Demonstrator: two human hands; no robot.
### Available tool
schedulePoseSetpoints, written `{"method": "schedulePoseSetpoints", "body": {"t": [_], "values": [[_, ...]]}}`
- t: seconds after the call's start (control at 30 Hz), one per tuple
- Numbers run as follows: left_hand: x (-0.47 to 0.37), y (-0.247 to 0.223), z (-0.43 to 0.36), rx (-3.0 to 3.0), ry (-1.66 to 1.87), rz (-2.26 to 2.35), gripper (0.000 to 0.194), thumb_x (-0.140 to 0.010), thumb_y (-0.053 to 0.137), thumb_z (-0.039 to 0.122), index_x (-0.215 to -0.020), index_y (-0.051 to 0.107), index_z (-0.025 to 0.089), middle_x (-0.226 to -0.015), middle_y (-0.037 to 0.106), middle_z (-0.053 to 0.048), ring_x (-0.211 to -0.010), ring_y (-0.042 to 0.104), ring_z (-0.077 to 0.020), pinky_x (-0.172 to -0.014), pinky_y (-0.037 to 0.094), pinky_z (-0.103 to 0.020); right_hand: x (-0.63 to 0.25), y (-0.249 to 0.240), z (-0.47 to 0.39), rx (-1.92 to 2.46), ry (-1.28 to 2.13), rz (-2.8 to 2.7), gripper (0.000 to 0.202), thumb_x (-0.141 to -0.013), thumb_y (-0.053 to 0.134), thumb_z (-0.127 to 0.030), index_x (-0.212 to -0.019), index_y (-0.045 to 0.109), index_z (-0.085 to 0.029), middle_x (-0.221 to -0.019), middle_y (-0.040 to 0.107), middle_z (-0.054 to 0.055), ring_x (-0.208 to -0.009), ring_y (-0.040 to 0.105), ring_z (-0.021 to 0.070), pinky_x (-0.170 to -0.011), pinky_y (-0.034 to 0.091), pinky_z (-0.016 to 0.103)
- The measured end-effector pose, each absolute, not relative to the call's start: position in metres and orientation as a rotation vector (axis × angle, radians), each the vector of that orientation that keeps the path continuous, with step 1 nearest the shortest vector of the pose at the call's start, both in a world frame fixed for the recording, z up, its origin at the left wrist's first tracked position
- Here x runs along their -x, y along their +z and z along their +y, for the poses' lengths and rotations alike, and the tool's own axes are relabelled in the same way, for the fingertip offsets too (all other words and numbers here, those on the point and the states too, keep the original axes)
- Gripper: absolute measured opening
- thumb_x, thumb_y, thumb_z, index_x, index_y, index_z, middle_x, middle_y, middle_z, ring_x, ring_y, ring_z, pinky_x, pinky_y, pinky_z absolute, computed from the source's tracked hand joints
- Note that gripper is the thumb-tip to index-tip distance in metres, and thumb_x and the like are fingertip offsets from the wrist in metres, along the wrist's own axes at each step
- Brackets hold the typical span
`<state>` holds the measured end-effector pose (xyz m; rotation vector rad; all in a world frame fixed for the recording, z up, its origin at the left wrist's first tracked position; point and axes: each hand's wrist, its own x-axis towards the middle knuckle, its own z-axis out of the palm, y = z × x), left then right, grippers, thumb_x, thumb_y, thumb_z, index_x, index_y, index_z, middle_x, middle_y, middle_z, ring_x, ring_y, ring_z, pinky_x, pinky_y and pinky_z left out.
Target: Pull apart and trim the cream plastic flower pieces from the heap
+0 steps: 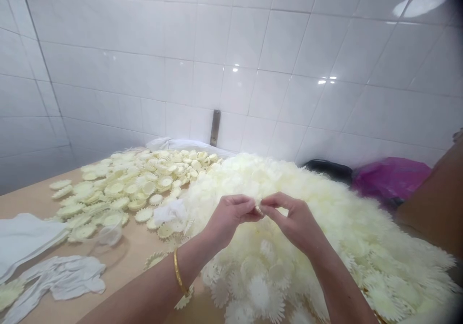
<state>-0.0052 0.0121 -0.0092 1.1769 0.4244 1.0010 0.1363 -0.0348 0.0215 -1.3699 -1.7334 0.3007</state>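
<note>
Head view: left hand [231, 214], right hand [293, 218] angled inward over pale heap [347, 213], both pinching small piece [258, 209].

Wall tiles [144, 78]: smooth, glossy, ceramic in look, with bright lamp reflections. Upright strip [215, 128]: dull metal, stained. Surface [125, 271]: smooth, matt tan, wood-like. Toothed discs [114, 189], left: matt and firm-looking, plastic or foam, which of the two cannot be told. Frilled discs [259, 290], right: pale, slightly translucent, the heap rough and feathery in texture. Glove [77, 276]: soft, matt white cloth, wrinkled. Folded sheet [29, 239]: matt white, cloth-like. Bag [394, 177]: thin magenta plastic, creased, with a sheen. Bangle [177, 268]: shiny gold-coloured metal, its face textured.
</note>
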Motion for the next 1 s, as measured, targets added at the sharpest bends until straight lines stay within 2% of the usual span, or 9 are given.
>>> {"method": "schedulePoseSetpoints", "body": {"t": [0.17, 0.4, 0.63, 0.87, 1.0], "values": [[0.003, -0.01, 0.008, -1.205, 1.015, 0.44, 0.017, -0.071, 0.061, 0.026, -0.069, 0.066, 0.01, -0.069, 0.061, -0.006, -0.067, 0.058, -0.0145, -0.078, 0.046, -0.036, -0.134, 0.023, -0.038, 1.384, 0.231, -1.784, 0.011, -0.074, 0.054, -0.019, -0.067, 0.062, -0.017, -0.067, 0.06, 0.001, -0.064, 0.055, 0.0142, -0.061, 0.042, 0.026], [0.004, -0.009, 0.007, -1.211, 1.041, 0.469, 0.019, -0.07, 0.061, 0.029, -0.071, 0.065, 0.011, -0.068, 0.06, -0.005, -0.067, 0.057, -0.0138, -0.076, 0.046, -0.035, -0.126, 0.018, -0.037, 1.317, 0.09, -1.807, 0.017, -0.077, 0.047, -0.013, -0.063, 0.056, -0.017, -0.066, 0.054, 0.001, -0.061, 0.051, 0.0125, -0.057, 0.04, 0.024], [0.004, -0.009, 0.009, -1.077, 1.038, 0.438, 0.017, -0.068, 0.064, 0.026, -0.064, 0.061, 0.01, -0.062, 0.058, -0.004, -0.06, 0.057, -0.0124, -0.073, 0.046, -0.033, -0.12, 0.011, -0.033, 1.376, -0.082, -1.797, 0.019, -0.078, 0.041, -0.015, -0.059, 0.044, -0.018, -0.063, 0.049, 0.002, -0.058, 0.046, 0.013, -0.054, 0.036, 0.025], [0.006, -0.01, 0.015, -1.0, 1.001, 0.389, 0.016, -0.07, 0.062, 0.025, -0.065, 0.059, 0.01, -0.061, 0.057, -0.002, -0.068, 0.062, -0.0173, -0.08, 0.044, -0.035, -0.126, 0.015, -0.032, 1.4, 0.172, -1.635, 0.018, -0.08, 0.044, -0.024, -0.065, 0.05, -0.017, -0.063, 0.055, 0.001, -0.062, 0.051, 0.0144, -0.059, 0.039, 0.026], [0.007, -0.008, 0.012, -1.059, 1.053, 0.438, 0.017, -0.069, 0.064, 0.026, -0.066, 0.058, 0.01, -0.065, 0.059, -0.004, -0.067, 0.06, -0.0149, -0.079, 0.044, -0.035, -0.126, 0.017, -0.033, 1.331, 0.261, -1.739, 0.011, -0.075, 0.053, -0.027, -0.073, 0.055, -0.017, -0.076, 0.059, 0.003, -0.074, 0.054, 0.0164, -0.068, 0.041, 0.027]]}}
